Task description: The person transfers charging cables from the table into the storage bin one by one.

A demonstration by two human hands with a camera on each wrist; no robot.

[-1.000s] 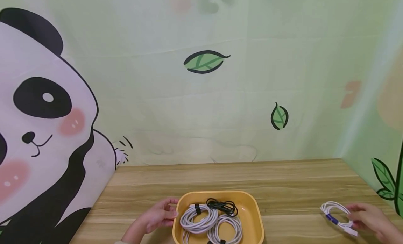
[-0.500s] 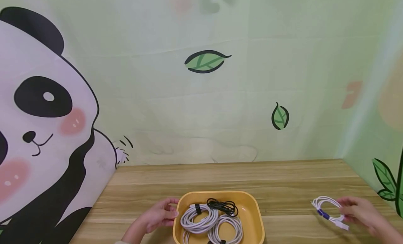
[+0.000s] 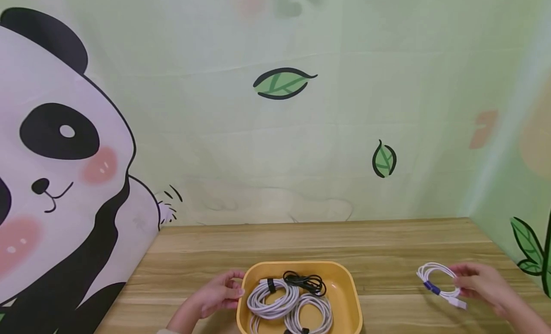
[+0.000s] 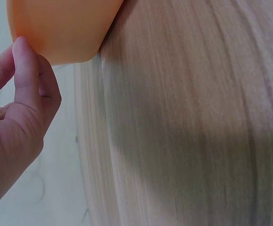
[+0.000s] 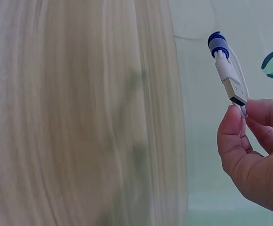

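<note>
My right hand [image 3: 479, 283] pinches a coiled white USB cable [image 3: 435, 263] over the right side of the table. A dark blue strap [image 3: 432, 288] binds the coil. The right wrist view shows the metal USB plug [image 5: 235, 91] just beyond the thumb and fingertips. My left hand [image 3: 219, 295] rests against the left side of a yellow tray [image 3: 347, 286], its thumb tip [image 4: 21, 43] on the outer wall near the rim. Two coiled light-grey cables [image 3: 263, 307] and a bundled black cable [image 3: 303, 280] lie in the tray.
The wooden table [image 3: 387, 248] runs back to a pale green wall cloth [image 3: 327, 176] printed with leaves and a large panda [image 3: 69, 181]. At the right, a side cloth [image 3: 512, 200] borders the table. The tray's near edge lies beyond the bottom of the head view.
My right hand has moved left and slightly away from me, carrying the white USB cable toward the tray. The left hand and the tray have stayed in place.
</note>
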